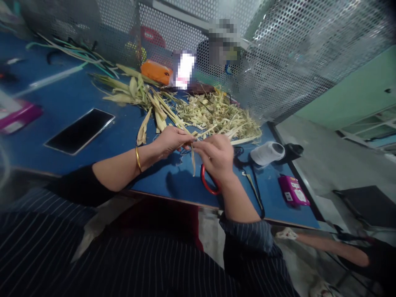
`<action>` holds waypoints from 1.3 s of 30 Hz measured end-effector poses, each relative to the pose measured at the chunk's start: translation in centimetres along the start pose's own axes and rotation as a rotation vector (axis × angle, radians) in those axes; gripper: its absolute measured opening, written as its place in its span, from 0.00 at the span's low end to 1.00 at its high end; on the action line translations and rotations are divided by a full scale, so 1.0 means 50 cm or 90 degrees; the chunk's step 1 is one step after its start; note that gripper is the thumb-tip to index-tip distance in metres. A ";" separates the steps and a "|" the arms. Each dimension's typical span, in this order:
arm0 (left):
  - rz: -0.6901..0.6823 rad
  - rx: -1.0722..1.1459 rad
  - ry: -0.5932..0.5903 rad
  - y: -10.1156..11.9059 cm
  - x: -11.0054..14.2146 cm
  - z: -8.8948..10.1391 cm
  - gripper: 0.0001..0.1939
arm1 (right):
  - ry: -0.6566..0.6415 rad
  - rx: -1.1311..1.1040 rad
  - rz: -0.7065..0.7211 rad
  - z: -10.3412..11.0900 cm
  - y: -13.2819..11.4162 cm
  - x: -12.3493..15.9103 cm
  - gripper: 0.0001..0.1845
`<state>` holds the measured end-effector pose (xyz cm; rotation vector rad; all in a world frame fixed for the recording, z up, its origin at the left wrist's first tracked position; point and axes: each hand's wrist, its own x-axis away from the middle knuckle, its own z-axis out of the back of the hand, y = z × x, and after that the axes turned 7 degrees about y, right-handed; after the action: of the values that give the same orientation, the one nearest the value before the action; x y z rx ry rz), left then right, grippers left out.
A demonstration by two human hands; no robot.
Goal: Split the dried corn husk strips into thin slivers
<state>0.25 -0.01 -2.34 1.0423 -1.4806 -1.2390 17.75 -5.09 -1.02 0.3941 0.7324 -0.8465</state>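
Over the table's front part, my left hand (173,142) pinches a thin strip of dry, pale husk (194,163). My right hand (218,154) is closed on the same strip close beside it, fingertips almost meeting the left ones. One end of the strip hangs down between the hands; the rest is partly hidden by fingers. Just beyond lie long dry husk leaves (159,113) and a heap of shredded husk bits (216,111). Under my right wrist a red loop handle (203,181) shows; the rest of that tool is hidden.
On the blue table (151,181) a phone (81,131) lies to the left. A white thread cone (267,153) and a purple packet (293,191) are at the right. Perforated metal panels (278,53) stand behind. Another person's arm (331,243) shows at lower right.
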 end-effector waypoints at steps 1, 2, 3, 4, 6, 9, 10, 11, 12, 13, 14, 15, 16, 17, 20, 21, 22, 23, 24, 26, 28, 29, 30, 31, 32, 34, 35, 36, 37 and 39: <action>0.011 0.026 0.000 -0.003 -0.001 -0.002 0.09 | -0.057 0.003 0.066 -0.004 -0.008 -0.001 0.14; 0.024 0.058 0.003 -0.006 -0.001 -0.005 0.09 | -0.107 0.019 0.123 -0.010 -0.016 -0.002 0.15; 0.044 0.091 0.007 -0.008 -0.001 -0.008 0.08 | -0.145 0.048 0.164 -0.017 -0.024 -0.003 0.16; 0.070 0.119 0.011 -0.009 -0.001 -0.011 0.08 | -0.168 0.083 0.188 -0.025 -0.030 -0.003 0.18; 0.124 0.152 0.014 -0.010 -0.001 -0.017 0.08 | -0.190 0.142 0.208 -0.039 -0.042 -0.003 0.19; 0.173 0.156 0.004 -0.010 0.001 -0.020 0.08 | -0.203 0.185 0.212 -0.049 -0.053 -0.001 0.18; 0.178 0.156 -0.006 -0.009 0.002 -0.019 0.09 | -0.201 0.189 0.214 -0.050 -0.055 0.000 0.17; 0.176 0.159 -0.018 -0.006 0.003 -0.016 0.09 | -0.197 0.192 0.216 -0.050 -0.056 0.000 0.17; 0.171 0.163 -0.037 -0.003 0.003 -0.013 0.10 | -0.190 0.194 0.215 -0.048 -0.056 0.001 0.17; 0.162 0.164 -0.059 0.001 0.004 -0.008 0.10 | -0.179 0.195 0.213 -0.046 -0.055 0.001 0.17; 0.151 0.159 -0.078 0.006 0.005 -0.004 0.10 | -0.166 0.196 0.210 -0.044 -0.054 0.002 0.16; 0.138 0.147 -0.089 0.011 0.005 0.001 0.10 | -0.149 0.198 0.205 -0.042 -0.053 0.002 0.15; 0.128 0.130 -0.090 0.016 0.006 0.005 0.10 | -0.129 0.201 0.198 -0.040 -0.051 0.002 0.15; 0.120 0.114 -0.084 0.020 0.006 0.007 0.10 | -0.111 0.204 0.193 -0.039 -0.050 0.002 0.14; 0.102 0.098 -0.061 0.024 0.007 0.008 0.11 | -0.080 0.200 0.187 -0.040 -0.047 0.002 0.12; 0.099 0.104 -0.057 0.023 0.007 0.006 0.11 | -0.077 0.197 0.187 -0.041 -0.047 0.002 0.11; 0.096 0.110 -0.054 0.021 0.008 0.003 0.11 | -0.073 0.193 0.188 -0.043 -0.046 0.002 0.11; 0.093 0.117 -0.053 0.018 0.008 0.000 0.10 | -0.064 0.190 0.189 -0.045 -0.045 0.003 0.10; 0.089 0.126 -0.053 0.015 0.009 -0.003 0.10 | -0.052 0.188 0.190 -0.046 -0.045 0.003 0.10; 0.082 0.148 -0.055 0.010 0.011 -0.007 0.10 | -0.020 0.186 0.195 -0.047 -0.043 0.004 0.09; 0.081 0.171 -0.059 0.007 0.013 -0.010 0.10 | 0.013 0.176 0.210 -0.045 -0.043 0.006 0.08; 0.083 0.179 -0.056 0.006 0.013 -0.010 0.10 | 0.028 0.169 0.220 -0.044 -0.043 0.007 0.08; 0.086 0.182 -0.051 0.005 0.014 -0.011 0.10 | 0.041 0.160 0.230 -0.043 -0.044 0.009 0.08; 0.085 0.182 -0.045 0.005 0.015 -0.011 0.11 | 0.051 0.149 0.238 -0.043 -0.045 0.010 0.09; 0.083 0.182 -0.037 0.006 0.015 -0.011 0.11 | 0.058 0.140 0.245 -0.042 -0.046 0.012 0.09; 0.077 0.182 -0.019 0.009 0.018 -0.012 0.10 | 0.066 0.123 0.256 -0.041 -0.049 0.015 0.09; 0.075 0.184 -0.012 0.011 0.019 -0.013 0.08 | 0.069 0.117 0.260 -0.040 -0.051 0.016 0.10; 0.075 0.190 -0.004 0.014 0.022 -0.015 0.07 | 0.071 0.111 0.264 -0.038 -0.053 0.016 0.10; 0.077 0.197 0.007 0.017 0.024 -0.017 0.05 | 0.074 0.106 0.268 -0.037 -0.054 0.017 0.11; 0.081 0.214 0.033 0.022 0.028 -0.022 0.03 | 0.077 0.098 0.273 -0.034 -0.057 0.016 0.12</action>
<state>0.96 -1.46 -0.97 1.1676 -1.7247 -0.8849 15.16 -6.26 -2.88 0.7163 0.6631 -0.4763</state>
